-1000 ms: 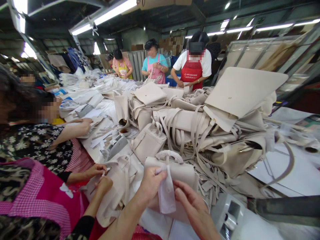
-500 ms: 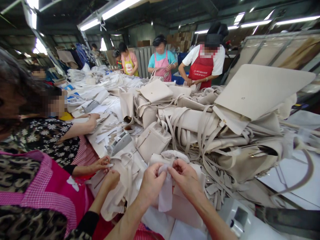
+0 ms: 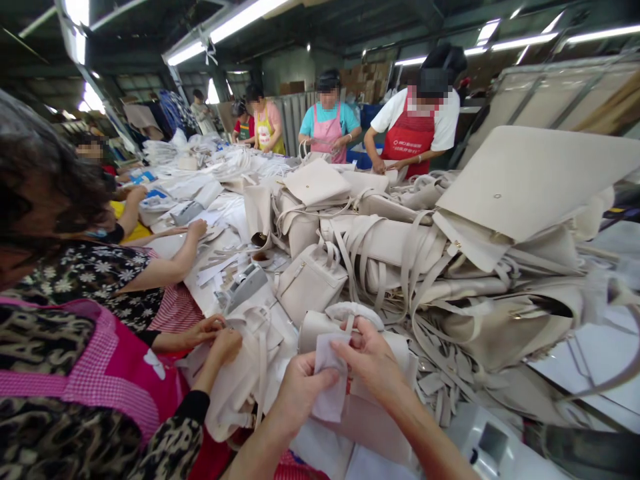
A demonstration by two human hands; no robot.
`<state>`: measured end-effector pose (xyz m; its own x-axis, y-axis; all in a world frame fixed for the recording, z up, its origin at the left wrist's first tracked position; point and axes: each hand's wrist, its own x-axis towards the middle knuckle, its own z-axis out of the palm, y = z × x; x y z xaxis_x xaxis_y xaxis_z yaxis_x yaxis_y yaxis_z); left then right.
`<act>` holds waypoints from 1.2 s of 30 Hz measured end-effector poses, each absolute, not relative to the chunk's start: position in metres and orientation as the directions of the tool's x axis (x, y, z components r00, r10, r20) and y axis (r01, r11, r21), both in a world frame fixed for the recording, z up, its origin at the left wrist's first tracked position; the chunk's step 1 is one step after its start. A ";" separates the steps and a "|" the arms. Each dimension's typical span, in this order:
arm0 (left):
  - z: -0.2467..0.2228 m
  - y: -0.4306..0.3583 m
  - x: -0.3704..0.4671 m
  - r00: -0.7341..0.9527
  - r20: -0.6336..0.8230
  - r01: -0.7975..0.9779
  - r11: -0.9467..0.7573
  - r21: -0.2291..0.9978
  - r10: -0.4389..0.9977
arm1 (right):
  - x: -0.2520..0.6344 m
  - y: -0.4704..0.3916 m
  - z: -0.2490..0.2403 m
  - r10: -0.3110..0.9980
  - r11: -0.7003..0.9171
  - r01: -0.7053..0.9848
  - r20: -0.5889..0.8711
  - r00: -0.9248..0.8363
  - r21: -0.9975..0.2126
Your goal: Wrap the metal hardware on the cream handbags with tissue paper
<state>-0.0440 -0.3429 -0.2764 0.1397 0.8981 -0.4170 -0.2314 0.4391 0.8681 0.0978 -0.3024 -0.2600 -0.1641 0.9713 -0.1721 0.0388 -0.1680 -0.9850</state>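
A small white sheet of soft wrapping (image 3: 331,383) is held upright in front of me. My left hand (image 3: 303,393) pinches its left edge between thumb and fingers. At its top right corner, my right hand (image 3: 373,357) has thumb and fingers closed on the sheet, close to a narrow pale strip. Beneath both hands lies a cream bag (image 3: 373,423), partly covered by my hands and forearms. Behind the right fingers is a curved piece wrapped in white (image 3: 353,309). What my right fingertips grip behind the sheet is partly hidden.
Cream backpacks (image 3: 313,283) and a heap of straps and bags (image 3: 390,247) fill the table beyond. Grey tape dispensers stand to the right (image 3: 487,443) and left (image 3: 247,287). A co-worker's hands (image 3: 220,340) handle another bag close on my left. Other people work across the table.
The sheet has turned to show more of its face. My left hand has moved lower along its edge, and my right hand has risen slightly. The view has shifted a little left.
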 end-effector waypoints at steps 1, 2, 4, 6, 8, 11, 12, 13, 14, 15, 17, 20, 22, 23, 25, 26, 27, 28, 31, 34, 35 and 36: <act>-0.277 -0.343 -0.045 0.128 -0.427 -0.235 0.446 0.864 0.895 | 0.096 -0.302 -0.257 0.960 -0.214 -0.016 -0.207 -0.190 -0.977; -0.278 -0.344 -0.046 0.117 -0.436 -0.243 0.451 0.859 0.892 | 0.095 -0.302 -0.255 0.948 -0.262 -0.063 -0.245 -0.202 -0.963; -0.281 -0.346 -0.048 0.093 -0.438 -0.251 0.447 0.859 0.894 | 0.092 -0.302 -0.254 0.939 -0.311 -0.090 -0.291 -0.181 -0.946; -0.285 -0.348 -0.049 0.061 -0.429 -0.250 0.430 0.867 0.901 | 0.090 -0.302 -0.255 0.945 -0.312 -0.053 -0.304 -0.124 -0.948; -0.288 -0.349 -0.048 0.020 -0.421 -0.247 0.413 0.877 0.907 | 0.089 -0.303 -0.258 0.947 -0.311 -0.006 -0.309 -0.088 -0.950; -0.288 -0.351 -0.045 -0.029 -0.405 -0.247 0.386 0.889 0.914 | 0.089 -0.304 -0.261 0.948 -0.302 0.030 -0.304 -0.090 -0.953; -0.286 -0.352 -0.044 -0.026 -0.405 -0.256 0.385 0.886 0.914 | 0.090 -0.303 -0.260 0.949 -0.300 0.031 -0.302 -0.096 -0.953; -0.285 -0.353 -0.043 -0.006 -0.409 -0.271 0.392 0.879 0.912 | 0.091 -0.303 -0.260 0.949 -0.298 0.030 -0.299 -0.102 -0.954; -0.283 -0.355 -0.042 0.030 -0.417 -0.288 0.408 0.867 0.908 | 0.092 -0.303 -0.259 0.950 -0.292 0.027 -0.293 -0.105 -0.956; -0.282 -0.357 -0.042 0.076 -0.428 -0.301 0.430 0.851 0.901 | 0.094 -0.302 -0.258 0.954 -0.280 0.031 -0.281 -0.104 -0.960; -0.282 -0.362 -0.043 0.164 -0.450 -0.306 0.479 0.823 0.878 | 0.097 -0.300 -0.257 0.965 -0.243 0.064 -0.248 -0.088 -0.968; -0.287 -0.372 -0.048 0.204 -0.479 -0.292 0.521 0.802 0.854 | 0.099 -0.299 -0.258 0.972 -0.211 0.102 -0.220 -0.083 -0.972; -0.289 -0.375 -0.053 0.221 -0.480 -0.293 0.528 0.797 0.849 | 0.098 -0.299 -0.258 0.967 -0.227 0.088 -0.235 -0.100 -0.970; -0.288 -0.375 -0.055 0.243 -0.464 -0.302 0.521 0.799 0.852 | 0.097 -0.300 -0.258 0.963 -0.240 0.074 -0.247 -0.110 -0.968; -0.283 -0.371 -0.057 0.284 -0.417 -0.332 0.497 0.802 0.863 | 0.095 -0.301 -0.257 0.956 -0.263 0.050 -0.268 -0.124 -0.963; -0.279 -0.368 -0.057 0.287 -0.399 -0.348 0.483 0.803 0.871 | 0.094 -0.301 -0.257 0.955 -0.264 0.046 -0.268 -0.125 -0.963; -0.276 -0.365 -0.056 0.278 -0.392 -0.356 0.473 0.806 0.877 | 0.094 -0.302 -0.256 0.957 -0.259 0.052 -0.263 -0.121 -0.965; -0.274 -0.361 -0.054 0.259 -0.395 -0.350 0.467 0.812 0.881 | 0.094 -0.302 -0.256 0.960 -0.251 0.064 -0.257 -0.115 -0.966; -0.274 -0.352 -0.047 0.147 -0.413 -0.264 0.438 0.859 0.899 | 0.094 -0.302 -0.258 0.965 -0.232 0.089 -0.240 -0.100 -0.969; -0.282 -0.350 -0.041 0.051 -0.411 -0.212 0.412 0.886 0.910 | 0.097 -0.303 -0.261 0.963 -0.239 0.076 -0.246 -0.112 -0.968; -0.285 -0.350 -0.040 0.029 -0.404 -0.204 0.401 0.893 0.914 | 0.099 -0.303 -0.261 0.960 -0.236 0.059 -0.242 -0.138 -0.970; -0.286 -0.351 -0.040 0.011 -0.388 -0.192 0.383 0.904 0.922 | 0.100 -0.303 -0.261 0.956 -0.233 0.039 -0.236 -0.175 -0.972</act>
<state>-0.0396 -0.3512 -0.2864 0.0115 0.9215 -0.3882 -0.1923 0.3830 0.9035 0.1002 -0.3033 -0.2613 -0.1746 0.9559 -0.2360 0.0392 -0.2327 -0.9718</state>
